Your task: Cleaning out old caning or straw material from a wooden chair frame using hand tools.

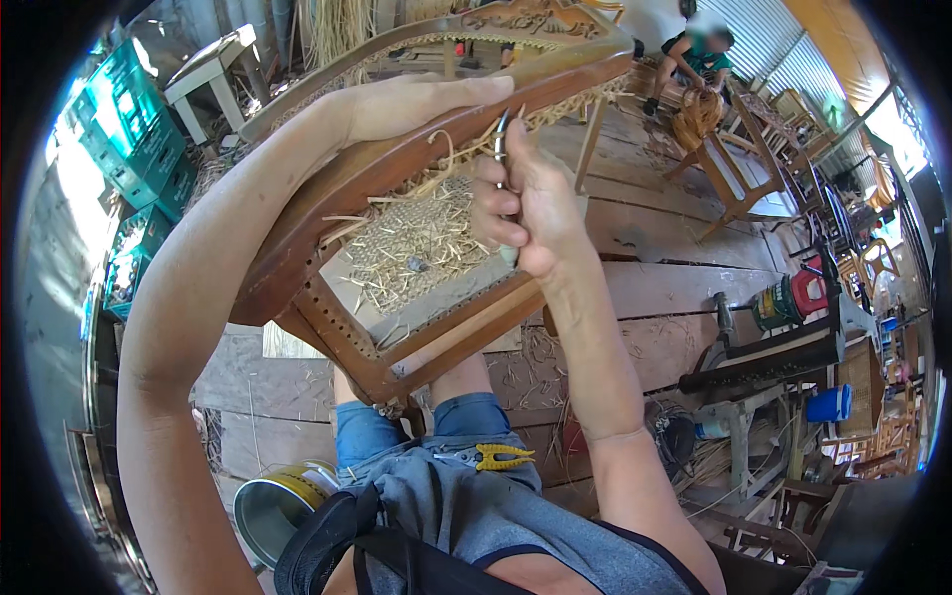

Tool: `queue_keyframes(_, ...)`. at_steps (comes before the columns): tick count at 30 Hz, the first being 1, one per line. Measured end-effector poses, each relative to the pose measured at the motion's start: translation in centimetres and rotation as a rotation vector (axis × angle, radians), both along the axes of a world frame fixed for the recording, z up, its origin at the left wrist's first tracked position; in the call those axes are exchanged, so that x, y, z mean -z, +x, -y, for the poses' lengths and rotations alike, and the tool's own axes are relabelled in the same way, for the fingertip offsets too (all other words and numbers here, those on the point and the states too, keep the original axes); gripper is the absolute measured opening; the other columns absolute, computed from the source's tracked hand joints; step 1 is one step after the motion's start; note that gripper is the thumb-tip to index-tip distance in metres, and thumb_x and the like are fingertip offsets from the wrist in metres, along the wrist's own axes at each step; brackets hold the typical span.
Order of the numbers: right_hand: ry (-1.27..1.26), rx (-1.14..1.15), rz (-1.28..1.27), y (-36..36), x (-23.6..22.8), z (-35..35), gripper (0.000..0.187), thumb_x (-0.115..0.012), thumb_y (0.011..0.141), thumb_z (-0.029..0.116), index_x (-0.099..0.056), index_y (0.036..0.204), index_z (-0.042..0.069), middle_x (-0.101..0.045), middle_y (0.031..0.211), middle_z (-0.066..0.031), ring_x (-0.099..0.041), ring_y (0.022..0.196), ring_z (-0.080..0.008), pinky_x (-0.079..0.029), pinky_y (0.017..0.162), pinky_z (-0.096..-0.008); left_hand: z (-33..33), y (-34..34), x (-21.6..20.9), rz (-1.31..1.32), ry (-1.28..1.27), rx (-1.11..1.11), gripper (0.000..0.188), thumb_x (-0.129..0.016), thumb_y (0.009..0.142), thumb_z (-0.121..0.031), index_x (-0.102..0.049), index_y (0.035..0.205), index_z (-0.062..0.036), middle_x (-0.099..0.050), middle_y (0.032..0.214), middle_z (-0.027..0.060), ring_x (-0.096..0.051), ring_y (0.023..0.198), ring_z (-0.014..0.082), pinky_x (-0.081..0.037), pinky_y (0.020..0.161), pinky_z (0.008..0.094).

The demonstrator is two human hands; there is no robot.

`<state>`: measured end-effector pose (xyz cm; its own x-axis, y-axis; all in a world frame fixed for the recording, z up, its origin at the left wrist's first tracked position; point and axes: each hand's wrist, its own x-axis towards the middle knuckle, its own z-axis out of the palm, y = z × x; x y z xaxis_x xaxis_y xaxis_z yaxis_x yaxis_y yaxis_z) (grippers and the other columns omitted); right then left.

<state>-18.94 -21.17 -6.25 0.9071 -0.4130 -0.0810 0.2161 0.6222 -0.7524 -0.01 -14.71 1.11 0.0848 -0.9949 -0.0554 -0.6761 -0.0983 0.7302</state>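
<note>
A brown wooden chair frame (456, 119) is tilted across in front of me, with strands of cane along the inner edge of its rail. My left hand (431, 102) lies over the upper rail and holds it, the thumb side stretched along the wood; its other fingers are hidden behind. In my closed right hand (535, 193) is a slim, pointed metal tool (500, 139), upright, its tip at the caned edge. A pale end shows below the fist. Loose cane clippings (416, 248) lie on a woven cane panel beneath. Pliers with yellow handles (501, 457) rest on my lap.
A metal bucket (273, 511) with a yellow outside stands by my left leg. Green crates (134, 129) are stacked at the left, near a small pale bench (210, 81). Another person (702, 61) sits at the far right among chair frames. Scraps litter the plank floor (674, 288).
</note>
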Motion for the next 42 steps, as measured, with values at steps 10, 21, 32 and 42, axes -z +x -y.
queue_keyframes(10, -0.585, 0.244, -0.027, -0.5, 3.0, 1.1, 0.03, -0.057, 0.103, 0.027, -0.061, 0.099, -0.002, -0.056, 0.069, -0.0031, -0.053, 0.05, -0.0124, -0.042, 0.048, -0.0256, 0.5, 0.3, 0.1, -0.021, 0.094, 0.016, 0.09, -0.042, 0.093, -0.076, -0.044, 0.151, -0.0076, -0.05, 0.149, 0.0131, -0.049, 0.135, 0.021, -0.034, 0.114, 0.033)
queue_keyframes(21, -0.356, 0.203, -0.025, 1.2, 1.5, 0.7, 0.047, -0.043, 0.104, 0.05, -0.05, 0.08, 0.01, -0.04, 0.056, 0.0027, -0.034, 0.039, -0.0102, -0.029, 0.038, -0.0262, 0.6, 0.0, 0.5, -0.073, 0.049, -0.088, 0.09, -0.037, 0.092, -0.08, -0.05, 0.148, -0.0097, -0.061, 0.134, 0.012, -0.059, 0.114, 0.0165, -0.045, 0.098, 0.033)
queue_keyframes(32, 0.039, 0.007, 0.083, 0.7, 1.2, -0.8, 0.048, -0.037, 0.106, 0.052, -0.045, 0.075, 0.017, -0.033, 0.054, 0.0057, -0.031, 0.037, -0.01, -0.03, 0.036, -0.0285, -0.1, -0.2, -0.7, -0.11, 0.089, 0.024, 0.093, -0.037, 0.091, -0.082, -0.05, 0.147, -0.0095, -0.061, 0.129, 0.0147, -0.06, 0.11, 0.0196, -0.045, 0.094, 0.0363)
queue_keyframes(42, -1.227, 0.829, -0.063, 2.2, 5.2, 1.5, 0.046, -0.048, 0.105, 0.042, -0.055, 0.081, 0.004, -0.049, 0.056, -0.001, -0.045, 0.044, -0.0095, -0.035, 0.044, -0.0243, 0.9, 0.1, 0.3, -0.006, 0.027, 0.015, 0.094, -0.033, 0.092, -0.081, -0.039, 0.156, -0.0129, -0.049, 0.149, 0.0117, -0.05, 0.129, 0.0203, -0.038, 0.107, 0.0358)
